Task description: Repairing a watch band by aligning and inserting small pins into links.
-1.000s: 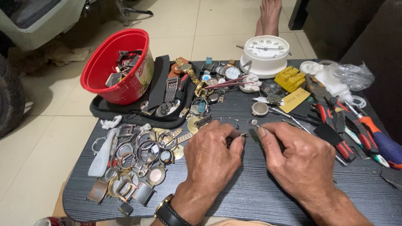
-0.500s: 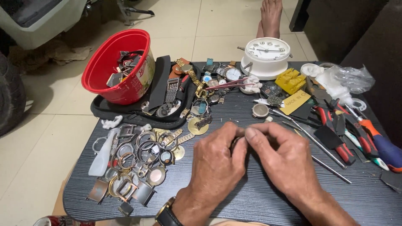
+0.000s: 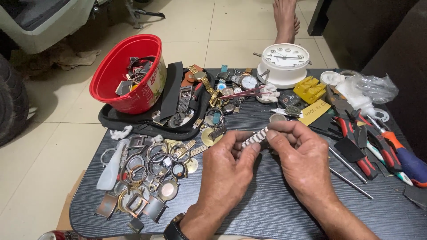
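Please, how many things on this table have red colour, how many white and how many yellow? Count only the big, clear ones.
Red: 2, the bucket and the pliers.
White: 2, the alarm clock and the squeeze bottle.
Yellow: 1, the plastic block.
Total: 5

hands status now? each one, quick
Left hand: closed, pinching one end of the metal watch band segment.
Right hand: closed, pinching the band's other end.
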